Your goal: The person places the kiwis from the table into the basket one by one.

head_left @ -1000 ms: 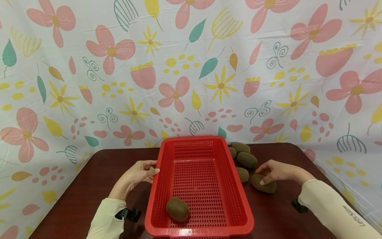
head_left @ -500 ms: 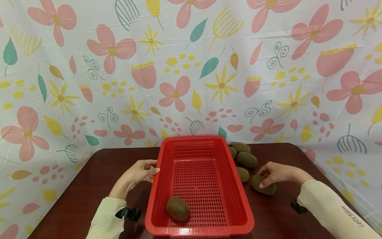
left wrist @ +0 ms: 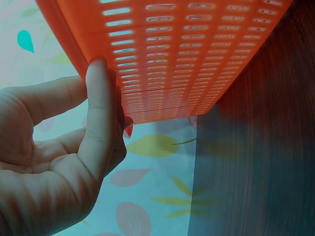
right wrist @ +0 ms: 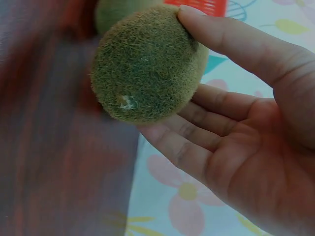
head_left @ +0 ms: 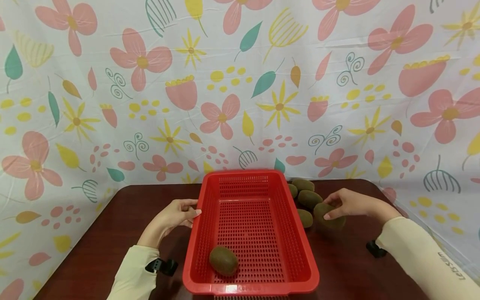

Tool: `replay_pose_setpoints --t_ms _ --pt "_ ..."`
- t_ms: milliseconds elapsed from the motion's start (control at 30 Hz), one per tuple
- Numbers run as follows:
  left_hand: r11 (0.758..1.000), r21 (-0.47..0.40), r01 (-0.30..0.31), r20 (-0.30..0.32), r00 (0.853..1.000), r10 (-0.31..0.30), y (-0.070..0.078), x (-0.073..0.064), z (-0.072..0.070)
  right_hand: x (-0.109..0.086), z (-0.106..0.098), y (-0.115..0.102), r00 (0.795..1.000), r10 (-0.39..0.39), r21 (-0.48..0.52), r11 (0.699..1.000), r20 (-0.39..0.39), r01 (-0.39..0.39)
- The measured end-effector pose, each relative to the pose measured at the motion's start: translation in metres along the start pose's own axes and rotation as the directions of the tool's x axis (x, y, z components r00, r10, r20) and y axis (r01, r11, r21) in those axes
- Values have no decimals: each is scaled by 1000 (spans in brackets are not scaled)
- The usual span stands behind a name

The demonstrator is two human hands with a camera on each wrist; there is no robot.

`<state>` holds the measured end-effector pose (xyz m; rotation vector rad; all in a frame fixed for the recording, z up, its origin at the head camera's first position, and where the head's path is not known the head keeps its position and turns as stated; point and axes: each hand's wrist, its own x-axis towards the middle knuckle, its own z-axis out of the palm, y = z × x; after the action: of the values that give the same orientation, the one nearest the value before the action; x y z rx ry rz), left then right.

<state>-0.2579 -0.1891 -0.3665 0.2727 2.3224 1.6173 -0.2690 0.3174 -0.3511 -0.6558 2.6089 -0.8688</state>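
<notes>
Backdrop: white cloth (head_left: 240, 54), printed with pink flowers, yellow blooms and teal leaves; dark reddish-brown bench (head_left: 112, 237), wood-grained; red basket (head_left: 251, 288), perforated, standing on the bench, a small mark on its near rim too small to read; one brown kiwi (head_left: 223, 261) inside, near-left corner; four loose kiwis (head_left: 309, 199) on the bench, right of the basket; left hand (head_left: 174, 216), holding the basket's left rim by thumb and fingers; right hand (head_left: 348, 203), holding a fuzzy kiwi (right wrist: 147, 64) between thumb and fingers, near the loose ones; pale right sleeve (head_left: 423, 254), dark lettering, apparently "LetsSlim".
</notes>
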Motion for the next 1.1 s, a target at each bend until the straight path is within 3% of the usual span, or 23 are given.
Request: replay_pose_setpoints --t_ms 300,533,667,833,1100 --pt "1000 -9 -3 -9 1000 3 0 0 1 7 -21 -32 998 43 -54 997 -48 -46" --pt "1000 -6 10 -10 1000 -10 1 -1 1 25 -30 -66 990 -55 -90 995 -129 44" --pt "1000 -6 12 -3 1000 -12 2 -1 0 38 -29 -84 982 -57 -124 992 -181 34" --pt "1000 -15 6 11 1000 -6 3 -1 1 54 -25 -107 985 -28 -109 994 -173 9" --pt "1000 -24 12 7 1000 -12 3 -2 0 86 -10 -138 988 -70 -83 995 -135 59"
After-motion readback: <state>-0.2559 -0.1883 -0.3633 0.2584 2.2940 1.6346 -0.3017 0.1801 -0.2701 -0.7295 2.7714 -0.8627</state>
